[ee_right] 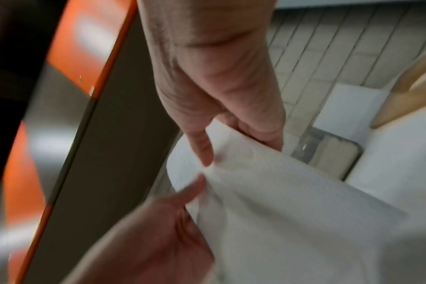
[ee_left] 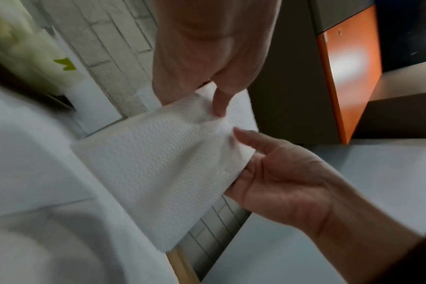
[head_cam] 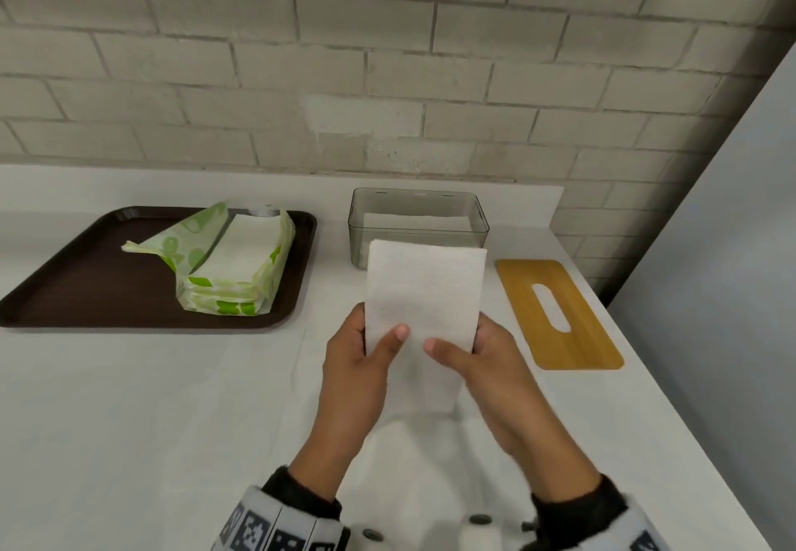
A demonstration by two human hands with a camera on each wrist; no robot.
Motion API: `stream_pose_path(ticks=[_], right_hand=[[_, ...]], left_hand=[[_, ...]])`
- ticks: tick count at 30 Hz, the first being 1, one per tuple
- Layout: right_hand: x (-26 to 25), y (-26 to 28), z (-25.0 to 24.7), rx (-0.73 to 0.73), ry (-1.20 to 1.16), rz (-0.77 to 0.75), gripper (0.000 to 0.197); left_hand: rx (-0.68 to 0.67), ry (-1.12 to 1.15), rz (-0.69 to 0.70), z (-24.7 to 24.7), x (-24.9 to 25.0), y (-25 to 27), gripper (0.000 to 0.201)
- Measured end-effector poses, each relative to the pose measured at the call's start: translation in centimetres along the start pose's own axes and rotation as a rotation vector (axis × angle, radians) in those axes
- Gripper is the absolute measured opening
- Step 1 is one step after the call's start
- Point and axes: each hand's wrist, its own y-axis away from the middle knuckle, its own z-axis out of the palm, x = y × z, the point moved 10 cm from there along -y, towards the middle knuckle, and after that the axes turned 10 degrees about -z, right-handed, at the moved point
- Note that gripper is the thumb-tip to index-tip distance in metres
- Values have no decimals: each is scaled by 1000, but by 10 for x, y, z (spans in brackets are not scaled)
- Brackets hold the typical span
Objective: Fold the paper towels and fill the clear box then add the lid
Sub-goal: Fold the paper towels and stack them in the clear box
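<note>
Both hands' fingers [head_cam: 398, 332] pinch a folded paper towel [head_cam: 424, 292]; clear box [head_cam: 482, 223] holds folded towels [head_cam: 415, 221].

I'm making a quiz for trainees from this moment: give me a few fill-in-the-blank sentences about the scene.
1. Both hands hold one folded paper towel, the left hand and the right hand each pressing a ____ on its front.
2. The wooden lid lies on the counter to the ____ of the clear box.
3. The opened green pack of towels sits on a brown ____.

Missing: thumb; right; tray
</note>
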Motion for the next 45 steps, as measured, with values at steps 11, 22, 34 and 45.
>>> stream_pose_path(ticks=[11, 22, 34, 45], right_hand=[[34, -8, 3, 108, 227, -4, 41], [20, -37, -57, 303, 202, 39, 27], [-19, -67, -146, 405, 255, 14, 26], [-70, -222, -84, -58, 1003, -241, 28]], left_hand=[[-20, -138, -150, 14, -28, -12, 42], [-273, -1201, -320, -8, -94, -32, 77], [-206, -1731, -406, 4, -122, -24, 70], [173, -704, -162, -51, -3, -45, 33]])
